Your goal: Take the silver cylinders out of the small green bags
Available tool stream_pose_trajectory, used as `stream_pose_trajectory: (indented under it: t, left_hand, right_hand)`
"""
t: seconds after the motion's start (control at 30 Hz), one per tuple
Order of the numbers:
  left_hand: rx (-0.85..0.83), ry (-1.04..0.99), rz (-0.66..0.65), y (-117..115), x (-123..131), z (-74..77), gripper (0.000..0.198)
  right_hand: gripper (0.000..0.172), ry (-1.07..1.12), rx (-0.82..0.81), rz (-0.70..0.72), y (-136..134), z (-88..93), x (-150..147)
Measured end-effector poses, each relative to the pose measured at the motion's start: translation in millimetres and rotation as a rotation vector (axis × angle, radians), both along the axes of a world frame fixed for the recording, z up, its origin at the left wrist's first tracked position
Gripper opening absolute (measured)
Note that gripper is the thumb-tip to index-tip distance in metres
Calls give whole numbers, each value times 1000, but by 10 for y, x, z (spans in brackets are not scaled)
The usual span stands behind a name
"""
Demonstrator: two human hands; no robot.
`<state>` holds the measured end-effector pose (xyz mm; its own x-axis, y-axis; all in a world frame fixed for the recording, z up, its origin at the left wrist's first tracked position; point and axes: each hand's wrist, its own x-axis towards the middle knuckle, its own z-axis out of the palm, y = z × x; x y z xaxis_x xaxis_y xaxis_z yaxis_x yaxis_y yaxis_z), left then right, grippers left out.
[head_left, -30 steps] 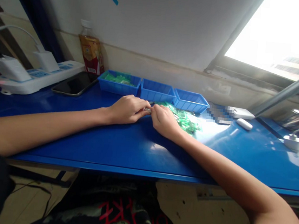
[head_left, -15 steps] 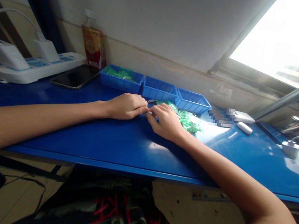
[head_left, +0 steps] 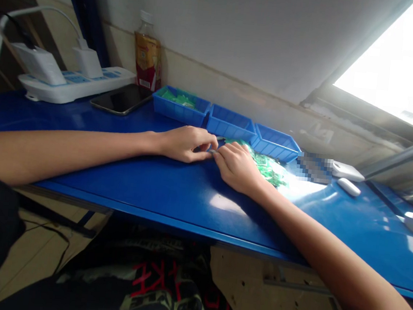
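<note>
Fingers of the left hand meet those of the right hand tip to tip, both pinching a small part too tiny to identify, low over the blue table. Just behind the right hand lies a pile of green pieces. Farther back sit three blue bins, the leftmost holding green pieces, then a phone and a bottle.
</note>
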<state>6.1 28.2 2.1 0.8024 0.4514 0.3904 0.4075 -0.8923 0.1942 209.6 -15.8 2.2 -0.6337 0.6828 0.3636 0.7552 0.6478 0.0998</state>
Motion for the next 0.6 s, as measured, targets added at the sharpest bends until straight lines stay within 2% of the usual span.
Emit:
stream_pose_trajectory:
  t: [0.13, 0.23, 0.4, 0.6]
  left_hand:
    - [31, 12, -6, 17, 9, -8, 23]
    - [50, 12, -24, 29, 16, -12, 25]
    - [83, 28, -43, 44, 26, -18, 26]
    - [17, -19, 14, 35, 9, -29, 23]
  right_hand:
    - [23, 68, -28, -10, -11, 1, 1]
    - [24, 110, -37, -19, -14, 0, 2]
    - [16, 78, -15, -6, -12, -5, 8]
    - [22, 35, -16, -16, -3, -5, 6]
